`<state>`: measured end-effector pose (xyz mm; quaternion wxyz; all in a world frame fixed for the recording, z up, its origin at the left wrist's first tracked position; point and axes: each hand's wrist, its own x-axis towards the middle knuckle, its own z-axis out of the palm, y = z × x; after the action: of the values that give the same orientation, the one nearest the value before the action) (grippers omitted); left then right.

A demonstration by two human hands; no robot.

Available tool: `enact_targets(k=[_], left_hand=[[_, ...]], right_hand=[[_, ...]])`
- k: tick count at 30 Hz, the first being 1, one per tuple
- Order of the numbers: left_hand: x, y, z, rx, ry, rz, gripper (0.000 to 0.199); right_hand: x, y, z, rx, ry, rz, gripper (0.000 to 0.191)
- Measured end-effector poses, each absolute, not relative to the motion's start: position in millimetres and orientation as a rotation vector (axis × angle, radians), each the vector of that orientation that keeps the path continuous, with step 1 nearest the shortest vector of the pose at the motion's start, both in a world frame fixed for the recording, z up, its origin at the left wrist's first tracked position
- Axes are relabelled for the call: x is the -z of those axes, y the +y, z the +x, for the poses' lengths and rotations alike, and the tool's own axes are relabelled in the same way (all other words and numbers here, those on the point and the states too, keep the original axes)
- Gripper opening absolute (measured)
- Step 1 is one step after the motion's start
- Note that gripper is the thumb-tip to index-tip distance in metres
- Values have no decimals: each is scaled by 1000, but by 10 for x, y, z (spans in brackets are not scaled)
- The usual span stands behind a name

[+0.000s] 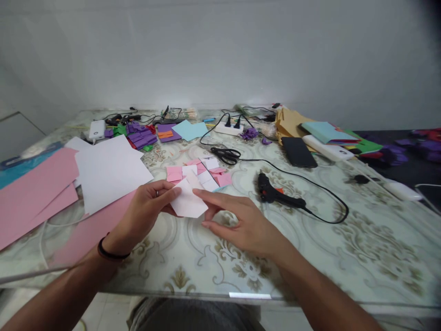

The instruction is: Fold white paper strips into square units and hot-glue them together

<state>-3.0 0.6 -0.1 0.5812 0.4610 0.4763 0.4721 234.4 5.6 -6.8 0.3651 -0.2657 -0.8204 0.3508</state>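
Observation:
My left hand point(149, 207) pinches a folded piece of white paper point(188, 202) between thumb and fingers, above the table in front of me. At the paper's right side is my right hand point(241, 218), its index finger touching the edge and its thumb held apart below. Just behind the white paper, small pink and white folded papers point(174, 174) lie in a cluster. To the left, large white sheets point(110, 168) rest over pink sheets point(34, 193). Black scissors point(225, 155) lie beyond the cluster, and a black glue gun point(279, 192) lies to the right.
A white power strip point(229, 128) with plugs stands at the back. Its cable point(324, 184) loops around the glue gun. A black phone point(298, 151) lies near a stack of coloured paper point(330, 133). Purple paper pieces point(141, 135) and a white power bank point(97, 130) sit at the back left.

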Motion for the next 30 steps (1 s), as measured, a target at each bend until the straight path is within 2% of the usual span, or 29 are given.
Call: enact_targets(k=[6, 12, 20, 23, 27, 30], left_hand=[[46, -22, 43, -981, 1034, 999, 29], [-2, -56, 69, -929, 1007, 969, 32], [-9, -60, 40, -797, 935, 1018, 26], [6, -55, 43, -805, 943, 1028, 25], [21, -57, 22, -832, 958, 1109, 25], [21, -69, 19, -861, 958, 1166, 21]], right_hand=[[182, 52, 2275, -766, -2283, -606, 29], [168, 103, 2312, -722, -2301, -580, 30], [110, 126, 2347, -1055, -2119, -508, 14], [116, 108, 2318, -1133, -2117, -518, 15], [125, 101, 2305, -917, -2128, -628, 16], [120, 85, 2300, -869, -2066, -748, 30]])
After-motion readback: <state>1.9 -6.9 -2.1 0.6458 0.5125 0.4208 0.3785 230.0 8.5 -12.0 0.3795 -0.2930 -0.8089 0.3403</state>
